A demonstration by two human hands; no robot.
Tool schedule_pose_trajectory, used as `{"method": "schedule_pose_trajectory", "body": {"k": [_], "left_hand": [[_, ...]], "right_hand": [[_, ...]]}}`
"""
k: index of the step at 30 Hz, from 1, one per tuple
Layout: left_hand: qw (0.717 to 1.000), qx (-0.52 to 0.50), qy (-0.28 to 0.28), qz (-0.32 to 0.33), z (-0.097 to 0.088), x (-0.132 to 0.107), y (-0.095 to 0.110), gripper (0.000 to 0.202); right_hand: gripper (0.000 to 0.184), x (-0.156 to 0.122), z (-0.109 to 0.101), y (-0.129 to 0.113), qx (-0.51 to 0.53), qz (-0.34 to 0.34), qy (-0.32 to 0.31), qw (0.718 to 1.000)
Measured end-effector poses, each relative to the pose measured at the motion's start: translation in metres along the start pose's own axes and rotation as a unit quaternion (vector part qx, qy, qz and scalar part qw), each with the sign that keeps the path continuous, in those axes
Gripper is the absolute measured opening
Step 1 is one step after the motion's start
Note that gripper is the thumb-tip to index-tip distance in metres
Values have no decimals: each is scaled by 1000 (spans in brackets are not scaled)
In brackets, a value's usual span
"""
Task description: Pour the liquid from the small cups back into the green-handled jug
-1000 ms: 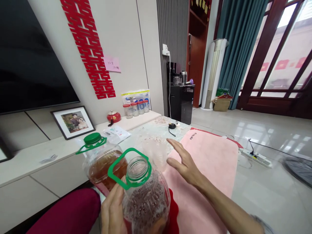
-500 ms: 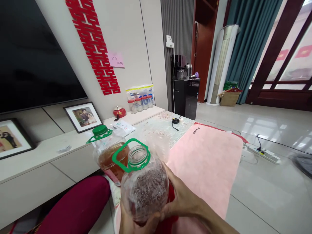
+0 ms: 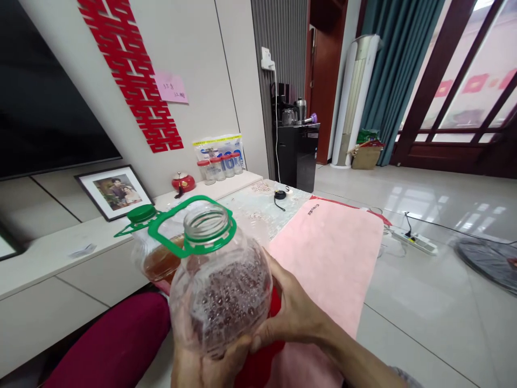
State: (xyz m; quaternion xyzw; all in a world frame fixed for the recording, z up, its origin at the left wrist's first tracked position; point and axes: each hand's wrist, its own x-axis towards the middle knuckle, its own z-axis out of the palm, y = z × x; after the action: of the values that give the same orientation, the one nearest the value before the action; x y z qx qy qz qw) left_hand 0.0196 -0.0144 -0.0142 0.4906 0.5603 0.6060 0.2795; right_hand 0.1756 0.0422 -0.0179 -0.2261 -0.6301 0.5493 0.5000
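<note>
The jug point(image 3: 226, 293) is up in front of the person, over the near end of the tabletop point(image 3: 262, 215), gripped between both palms. Its base is hidden, so I can't tell whether it rests on anything. The left hand point(image 3: 208, 366) wraps low around the near side; the right hand point(image 3: 294, 310) spreads along the right flank, thumb reaching in toward the other hand. I'd guess they take it so wide and low because the plastic is bulbous and smooth, and the weight sits there. The mouth points up, leaning a little left, perhaps so nothing slops out, since it wears no cap. Bubbles and dark beads cling inside; how much liquid lies beneath, I can't tell. A green handle point(image 3: 163, 237) loops off the neck.

Just behind it, by the tabletop's left edge, is a second jug point(image 3: 161, 264), part filled with brown liquid, its green cap point(image 3: 141, 214) on. A pink mat point(image 3: 327, 258) covers the right edge, with something red point(image 3: 264, 355) showing beside the jug. Toward the far edge lies a tape measure point(image 3: 280, 194). Beyond, red-lidded jars point(image 3: 218, 170) line the cabinet point(image 3: 250, 178), contents too small to tell.
</note>
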Motion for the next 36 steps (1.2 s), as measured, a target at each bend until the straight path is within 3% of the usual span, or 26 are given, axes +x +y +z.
{"method": "schedule_pose_trajectory", "body": {"k": [3,6,10,14,17,21,29,36], "left_hand": [[995,-71,6,-69,11,-3,22,114],[993,-109,-30,-42,29,0,28,116],[977,-175,-124,9,62,14,17,112],[968,-198,-157,0,89,21,1,111],[961,-213,-174,-4,97,17,-6,113],[963,-209,-167,-24,82,5,-11,115],[996,-75,-48,-19,18,-2,-31,118],[998,-1,-52,-25,-9,-2,-48,120]], "right_hand": [[125,-4,-8,-20,11,-8,7,1000],[125,-12,-26,-31,-45,-11,51,998],[116,-19,-56,-37,-100,-30,100,989],[111,-23,-78,-31,-115,-42,114,986],[114,-30,-85,-18,-112,-24,127,985],[120,-37,-73,0,-63,3,118,991],[128,-20,-15,28,63,33,15,997],[134,-15,-4,54,-1,75,-27,997]]}}
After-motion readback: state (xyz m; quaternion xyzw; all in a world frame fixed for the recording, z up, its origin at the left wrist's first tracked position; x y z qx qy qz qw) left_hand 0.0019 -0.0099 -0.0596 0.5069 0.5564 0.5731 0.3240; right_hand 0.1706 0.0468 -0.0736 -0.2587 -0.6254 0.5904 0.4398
